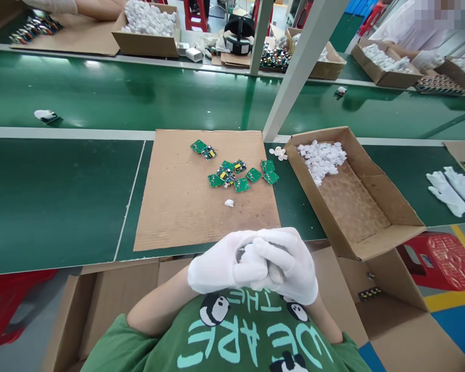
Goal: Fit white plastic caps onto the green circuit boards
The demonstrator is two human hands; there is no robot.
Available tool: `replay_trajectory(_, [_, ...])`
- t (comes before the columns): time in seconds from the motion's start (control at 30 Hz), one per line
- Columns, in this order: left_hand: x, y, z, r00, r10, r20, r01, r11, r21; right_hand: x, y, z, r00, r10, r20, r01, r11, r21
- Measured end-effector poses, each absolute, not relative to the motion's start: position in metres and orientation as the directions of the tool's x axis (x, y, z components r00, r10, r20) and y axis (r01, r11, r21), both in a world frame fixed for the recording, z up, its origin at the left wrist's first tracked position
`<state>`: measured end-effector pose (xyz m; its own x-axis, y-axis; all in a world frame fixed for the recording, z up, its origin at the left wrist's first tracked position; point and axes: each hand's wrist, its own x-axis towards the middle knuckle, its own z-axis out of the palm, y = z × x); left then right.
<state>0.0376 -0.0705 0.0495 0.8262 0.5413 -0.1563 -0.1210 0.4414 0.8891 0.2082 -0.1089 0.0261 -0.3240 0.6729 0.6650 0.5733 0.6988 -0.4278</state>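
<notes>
My left hand [230, 263] and my right hand [289, 261], both in white gloves, meet in front of my chest at the table's near edge. Their fingers are curled together; what they hold, if anything, is hidden by the gloves. Just beyond them lies a small white plastic piece [229, 203] on a flat cardboard sheet [170, 206]. Farther back on the sheet are several green circuit boards [242, 184], some face up with yellow and black components [225, 174]. Small white discs [279, 153] sit to the right of the sheet.
A cardboard box [375, 217] with white plastic pieces [322, 157] stands at the right, near white gloves [447, 188]. A slanted white post [294, 72] rises behind the sheet. The green conveyor belt [139, 93] carries a white part with a board [46, 115]. Co-workers sit across.
</notes>
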Motion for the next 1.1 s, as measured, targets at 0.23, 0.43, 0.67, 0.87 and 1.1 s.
replay_trajectory(0.23, [0.030, -0.064, 0.046, 0.867, 0.481, -0.132, -0.081, 0.397, 0.914, 0.209, -0.108, 0.027, -0.368, 0.646, 0.668, 0.544, 0.733, -0.409])
replay_trajectory(0.43, [0.025, -0.066, 0.026, 0.884, 0.413, -0.218, -0.179, 0.731, 0.659, 0.209, -0.104, 0.036, -0.431, 0.651, 0.625, 0.523, 0.744, -0.416])
replay_trajectory(0.67, [0.026, -0.065, 0.041, 0.916, 0.383, -0.119, -0.153, 0.608, 0.779, 0.209, -0.108, 0.032, -0.321, 0.658, 0.681, 0.491, 0.731, -0.474])
replay_trajectory(0.87, [0.035, -0.070, 0.035, 0.926, 0.374, -0.050, -0.241, 0.689, 0.683, 0.213, -0.114, 0.022, -0.289, 0.533, 0.796, 0.524, 0.783, -0.334])
replay_trajectory(1.1, [0.044, -0.074, 0.035, 0.852, 0.502, -0.149, -0.239, 0.625, 0.743, 0.211, -0.118, 0.019, -0.232, 0.547, 0.804, 0.634, 0.712, -0.301])
